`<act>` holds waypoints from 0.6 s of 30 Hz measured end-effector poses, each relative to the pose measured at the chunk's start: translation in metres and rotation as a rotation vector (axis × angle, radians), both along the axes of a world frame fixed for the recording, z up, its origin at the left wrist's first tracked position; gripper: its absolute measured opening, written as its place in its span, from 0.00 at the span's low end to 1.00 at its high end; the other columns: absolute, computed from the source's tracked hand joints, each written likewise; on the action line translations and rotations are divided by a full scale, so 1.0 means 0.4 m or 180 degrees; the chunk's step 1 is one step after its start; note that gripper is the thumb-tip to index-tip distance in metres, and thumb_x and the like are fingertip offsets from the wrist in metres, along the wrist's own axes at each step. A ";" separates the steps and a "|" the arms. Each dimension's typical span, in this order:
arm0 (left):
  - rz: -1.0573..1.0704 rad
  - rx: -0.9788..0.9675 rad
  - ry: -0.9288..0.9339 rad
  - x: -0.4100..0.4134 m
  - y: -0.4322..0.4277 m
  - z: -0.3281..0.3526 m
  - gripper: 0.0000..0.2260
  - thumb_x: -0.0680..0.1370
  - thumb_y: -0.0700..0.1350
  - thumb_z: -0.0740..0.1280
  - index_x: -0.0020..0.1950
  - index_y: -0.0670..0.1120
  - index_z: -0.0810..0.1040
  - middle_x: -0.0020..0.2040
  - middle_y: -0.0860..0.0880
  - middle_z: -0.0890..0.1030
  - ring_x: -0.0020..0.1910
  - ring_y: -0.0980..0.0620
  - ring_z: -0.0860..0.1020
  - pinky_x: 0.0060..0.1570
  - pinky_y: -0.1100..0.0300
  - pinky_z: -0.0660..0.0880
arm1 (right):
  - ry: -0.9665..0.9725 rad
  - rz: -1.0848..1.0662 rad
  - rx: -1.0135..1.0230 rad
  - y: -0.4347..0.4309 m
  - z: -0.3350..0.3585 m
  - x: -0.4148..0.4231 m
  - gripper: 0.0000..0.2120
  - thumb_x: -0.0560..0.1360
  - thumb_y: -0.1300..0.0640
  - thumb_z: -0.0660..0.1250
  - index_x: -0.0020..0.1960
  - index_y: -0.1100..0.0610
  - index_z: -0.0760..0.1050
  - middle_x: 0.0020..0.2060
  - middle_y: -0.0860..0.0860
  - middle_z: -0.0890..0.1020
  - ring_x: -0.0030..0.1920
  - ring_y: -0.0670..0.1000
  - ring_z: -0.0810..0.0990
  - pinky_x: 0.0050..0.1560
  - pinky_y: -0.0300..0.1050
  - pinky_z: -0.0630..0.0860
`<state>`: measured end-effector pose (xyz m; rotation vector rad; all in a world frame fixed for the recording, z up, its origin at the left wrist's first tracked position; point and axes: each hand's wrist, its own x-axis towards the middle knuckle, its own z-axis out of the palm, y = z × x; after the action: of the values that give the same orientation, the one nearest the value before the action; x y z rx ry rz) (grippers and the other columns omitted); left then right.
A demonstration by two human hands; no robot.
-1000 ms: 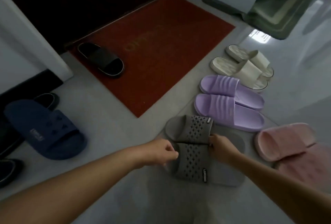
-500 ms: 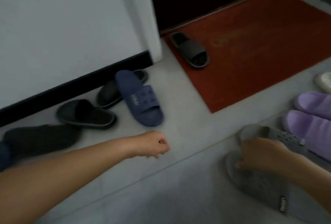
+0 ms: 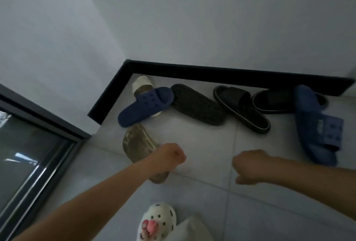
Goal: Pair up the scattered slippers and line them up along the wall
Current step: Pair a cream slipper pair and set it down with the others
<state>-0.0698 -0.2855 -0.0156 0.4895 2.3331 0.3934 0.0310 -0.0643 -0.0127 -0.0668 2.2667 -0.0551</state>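
Unsorted slippers lie in the corner along the black skirting board [image 3: 212,72]. Our left hand [image 3: 169,157] and right hand [image 3: 248,165] hover over the floor tiles, both curled into loose fists and holding nothing. One navy slipper [image 3: 146,106] lies across a cream slipper [image 3: 141,85]; its mate, the second navy slipper [image 3: 317,125], lies well apart at the right, overlapping a black slide [image 3: 273,102]. Another black slide [image 3: 240,108] and an upturned dark sole [image 3: 196,104] lie between them. An overturned tan slipper [image 3: 138,144] lies partly under our left forearm. We judge these to be light, flexible moulded foam; the strap arch or the heel edge should offer the surest hold.
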 end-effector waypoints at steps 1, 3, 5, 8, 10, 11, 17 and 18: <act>0.0154 -0.0017 0.0120 -0.040 -0.041 -0.011 0.15 0.76 0.50 0.61 0.54 0.41 0.80 0.54 0.45 0.81 0.53 0.49 0.78 0.51 0.63 0.71 | 0.0126 -0.0090 -0.0118 -0.065 -0.016 -0.060 0.14 0.76 0.46 0.61 0.48 0.57 0.72 0.48 0.54 0.77 0.46 0.53 0.75 0.41 0.43 0.67; 0.0452 0.0036 0.0370 -0.106 -0.105 -0.037 0.11 0.77 0.47 0.63 0.51 0.42 0.81 0.52 0.45 0.82 0.52 0.48 0.79 0.50 0.62 0.71 | 0.0359 -0.0422 -0.0442 -0.179 -0.050 -0.150 0.15 0.76 0.45 0.59 0.45 0.57 0.73 0.45 0.53 0.77 0.47 0.54 0.76 0.42 0.43 0.68; 0.0842 0.0101 0.0500 -0.181 -0.179 -0.065 0.07 0.76 0.46 0.65 0.46 0.44 0.81 0.48 0.45 0.82 0.50 0.47 0.79 0.46 0.62 0.70 | 0.0391 -0.0742 -0.0623 -0.284 -0.095 -0.236 0.18 0.78 0.45 0.56 0.55 0.57 0.75 0.54 0.54 0.78 0.53 0.55 0.77 0.46 0.45 0.69; 0.1174 0.0005 0.0580 -0.264 -0.266 -0.108 0.08 0.75 0.48 0.65 0.47 0.44 0.76 0.49 0.43 0.79 0.54 0.43 0.77 0.50 0.56 0.71 | 0.0163 -0.1193 -0.0715 -0.378 -0.152 -0.320 0.20 0.78 0.46 0.54 0.60 0.57 0.74 0.60 0.54 0.77 0.56 0.55 0.76 0.51 0.45 0.70; 0.1535 -0.0151 0.0591 -0.295 -0.308 -0.140 0.19 0.76 0.52 0.65 0.61 0.41 0.71 0.59 0.40 0.74 0.61 0.39 0.73 0.59 0.51 0.69 | 0.0107 -0.1943 -0.0999 -0.408 -0.182 -0.361 0.22 0.79 0.43 0.53 0.58 0.57 0.75 0.59 0.57 0.78 0.57 0.56 0.77 0.54 0.44 0.71; 0.1869 -0.0111 0.0417 -0.301 -0.322 -0.155 0.25 0.75 0.53 0.65 0.66 0.40 0.66 0.63 0.38 0.71 0.63 0.38 0.71 0.61 0.50 0.69 | 0.0072 -0.2390 -0.1221 -0.420 -0.198 -0.379 0.22 0.79 0.42 0.52 0.57 0.57 0.75 0.59 0.58 0.78 0.58 0.56 0.77 0.54 0.42 0.71; 0.3068 0.1001 -0.0444 -0.291 -0.335 -0.247 0.27 0.73 0.58 0.67 0.61 0.38 0.70 0.57 0.41 0.76 0.53 0.44 0.77 0.54 0.51 0.77 | -0.0551 -0.5097 -0.2712 -0.442 -0.237 -0.406 0.23 0.74 0.50 0.68 0.60 0.67 0.75 0.54 0.60 0.81 0.52 0.59 0.80 0.58 0.49 0.76; 0.3202 0.1216 -0.0526 -0.294 -0.328 -0.252 0.25 0.74 0.59 0.65 0.59 0.39 0.71 0.54 0.43 0.77 0.50 0.46 0.77 0.52 0.52 0.77 | -0.0627 -0.5165 -0.2833 -0.431 -0.225 -0.394 0.20 0.72 0.51 0.70 0.55 0.66 0.78 0.49 0.60 0.83 0.49 0.59 0.81 0.56 0.50 0.77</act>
<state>-0.1873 -0.4168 -0.1165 -0.5868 2.1788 1.2927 -0.1266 -0.2368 -0.1026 1.2105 1.3652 -1.7441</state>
